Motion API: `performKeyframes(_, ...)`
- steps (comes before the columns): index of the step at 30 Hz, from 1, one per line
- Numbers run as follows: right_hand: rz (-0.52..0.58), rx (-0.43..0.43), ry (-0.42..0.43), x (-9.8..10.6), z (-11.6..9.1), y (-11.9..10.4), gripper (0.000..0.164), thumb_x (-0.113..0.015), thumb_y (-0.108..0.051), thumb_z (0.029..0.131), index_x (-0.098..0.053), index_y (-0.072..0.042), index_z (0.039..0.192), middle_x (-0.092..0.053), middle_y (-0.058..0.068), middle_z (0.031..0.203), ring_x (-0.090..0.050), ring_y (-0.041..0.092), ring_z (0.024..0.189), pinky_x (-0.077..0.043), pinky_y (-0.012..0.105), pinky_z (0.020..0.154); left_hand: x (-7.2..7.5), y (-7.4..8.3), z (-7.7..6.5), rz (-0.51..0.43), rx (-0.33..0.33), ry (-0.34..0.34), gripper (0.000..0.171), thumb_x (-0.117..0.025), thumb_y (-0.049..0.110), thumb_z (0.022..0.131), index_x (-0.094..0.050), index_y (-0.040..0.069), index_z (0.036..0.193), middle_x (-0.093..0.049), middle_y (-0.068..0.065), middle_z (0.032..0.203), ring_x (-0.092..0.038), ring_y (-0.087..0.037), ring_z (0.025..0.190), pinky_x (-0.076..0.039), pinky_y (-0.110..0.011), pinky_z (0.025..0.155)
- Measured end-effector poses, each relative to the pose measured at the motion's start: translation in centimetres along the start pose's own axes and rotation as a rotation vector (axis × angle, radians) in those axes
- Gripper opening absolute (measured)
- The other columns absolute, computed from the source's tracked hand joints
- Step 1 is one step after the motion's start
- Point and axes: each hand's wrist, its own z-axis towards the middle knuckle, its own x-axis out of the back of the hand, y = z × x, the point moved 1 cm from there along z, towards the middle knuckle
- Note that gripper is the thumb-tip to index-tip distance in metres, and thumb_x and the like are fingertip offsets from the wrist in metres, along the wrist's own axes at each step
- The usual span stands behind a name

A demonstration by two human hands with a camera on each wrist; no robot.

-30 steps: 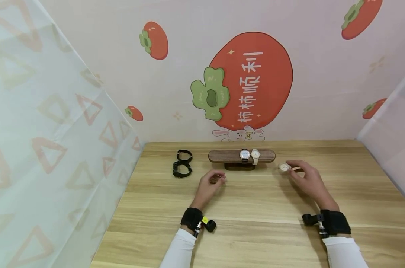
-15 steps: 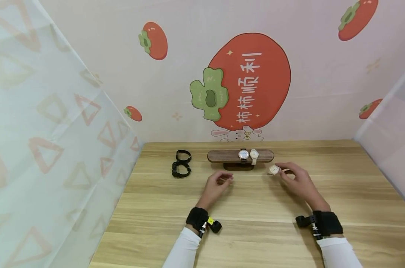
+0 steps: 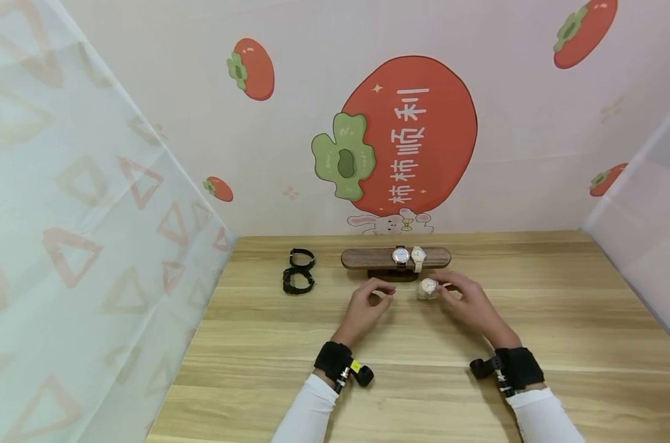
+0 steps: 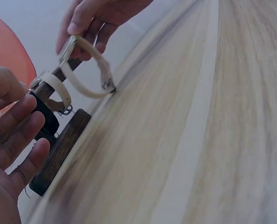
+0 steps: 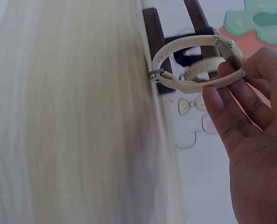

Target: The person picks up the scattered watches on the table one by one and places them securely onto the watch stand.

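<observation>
Head view: right hand [image 3: 470,303] pinches cream-strapped watch [image 3: 427,287] (pale dial, looped strap); left hand [image 3: 365,309] loosely curled; stand [image 3: 362,259] bears two watches [image 3: 400,255].

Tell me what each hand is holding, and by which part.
The right hand pinches a watch by its case and adjoining cream strap; the left hand holds nothing.

A cream watch [image 5: 189,87] pairs a smooth, matt strap with a shiny metal buckle [image 5: 156,73], while the dark wooden display stand [image 3: 362,258] shows its grain beneath a smooth finish. The tabletop [image 3: 406,387] wears pale, streaked wood grain with a soft sheen; black wristbands [image 3: 517,367] look like matt cloth, white sleeves [image 3: 307,409] like smooth fabric, and the side sheet [image 3: 102,203] is creased.
</observation>
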Motion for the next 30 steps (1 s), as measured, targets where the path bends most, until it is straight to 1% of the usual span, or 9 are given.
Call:
performKeyframes(3,0.013,-0.02,-0.024,-0.8,0.4,-0.5,0.029,-0.065,-0.005,0.106,-0.072,-0.005,0.134,-0.073,0.015,0.131,-0.067,0.02,0.12,-0.063,0.039,0.094,-0.3,0.1,0.2,0.001,-0.017,0.005,0.027,-0.071,0.008,0.103,-0.071,0.004,0.13,-0.069,-0.004,0.127,-0.066,-0.024,0.12,-0.058,-0.025,0.093)
performKeyframes(5,0.025,-0.019,-0.032,-1.3,0.7,-0.9,0.029,-0.065,-0.005,0.106,-0.072,-0.005,0.135,-0.073,0.016,0.131,-0.068,0.028,0.121,-0.063,0.046,0.095,-0.6,0.1,0.4,0.003,-0.03,0.014,0.029,-0.072,0.01,0.103,-0.07,0.007,0.132,-0.067,-0.003,0.132,-0.064,-0.023,0.124,-0.058,-0.027,0.098)
performKeyframes(7,0.042,-0.01,-0.039,-1.7,1.1,-1.3,0.03,-0.064,-0.005,0.106,-0.072,-0.005,0.135,-0.072,0.018,0.132,-0.067,0.032,0.121,-0.062,0.05,0.095,-0.7,0.2,0.5,0.005,-0.041,0.024,0.033,-0.073,0.012,0.102,-0.069,0.01,0.135,-0.065,-0.003,0.138,-0.062,-0.022,0.127,-0.057,-0.029,0.101)
performKeyframes(10,0.064,0.005,-0.052,-2.3,1.5,-1.7,0.03,-0.064,-0.005,0.107,-0.072,-0.006,0.136,-0.073,0.018,0.132,-0.068,0.034,0.119,-0.062,0.052,0.096,-0.9,0.4,0.7,0.014,-0.044,0.026,0.04,-0.075,0.017,0.102,-0.066,0.016,0.14,-0.062,-0.004,0.143,-0.061,-0.022,0.13,-0.057,-0.032,0.104)
performKeyframes(13,0.077,0.015,-0.062,-2.7,1.7,-2.1,0.03,-0.064,-0.006,0.107,-0.072,-0.007,0.136,-0.073,0.015,0.131,-0.069,0.032,0.118,-0.062,0.052,0.097,-1.1,0.5,0.7,0.021,-0.034,0.014,0.045,-0.075,0.018,0.102,-0.064,0.016,0.145,-0.062,-0.004,0.145,-0.061,-0.023,0.13,-0.058,-0.034,0.105)
performKeyframes(17,0.078,0.035,-0.062,-2.9,1.9,-2.6,0.03,-0.065,-0.006,0.106,-0.073,-0.009,0.135,-0.075,0.011,0.127,-0.07,0.03,0.116,-0.063,0.05,0.096,-1.1,0.6,0.7,0.025,-0.001,-0.004,0.047,-0.075,0.018,0.102,-0.063,0.017,0.147,-0.063,-0.005,0.143,-0.063,-0.023,0.128,-0.059,-0.036,0.104)
performKeyframes(21,0.075,0.06,-0.061,-3.2,1.8,-2.9,0.03,-0.065,-0.005,0.106,-0.073,-0.01,0.134,-0.075,0.009,0.123,-0.071,0.028,0.113,-0.064,0.042,0.095,-1.2,0.8,0.6,0.027,0.043,-0.014,0.047,-0.075,0.019,0.102,-0.063,0.018,0.148,-0.064,-0.005,0.139,-0.064,-0.02,0.122,-0.06,-0.031,0.101)
performKeyframes(24,0.086,0.062,-0.065,-3.4,1.8,-3.0,0.03,-0.064,-0.004,0.106,-0.073,-0.01,0.134,-0.076,0.008,0.122,-0.07,0.026,0.113,-0.063,0.036,0.094,-1.2,0.9,0.5,0.036,0.063,-0.011,0.044,-0.074,0.019,0.103,-0.064,0.016,0.146,-0.066,-0.005,0.133,-0.065,-0.017,0.117,-0.059,-0.027,0.098)
performKeyframes(30,0.103,0.04,-0.077,-3.5,1.8,-3.1,0.03,-0.063,-0.004,0.107,-0.073,-0.01,0.134,-0.075,0.008,0.122,-0.069,0.025,0.112,-0.062,0.036,0.095,-1.2,1.1,0.3,0.055,0.066,0.007,0.038,-0.074,0.02,0.103,-0.069,0.015,0.14,-0.067,-0.006,0.121,-0.067,-0.017,0.111,-0.06,-0.024,0.094)
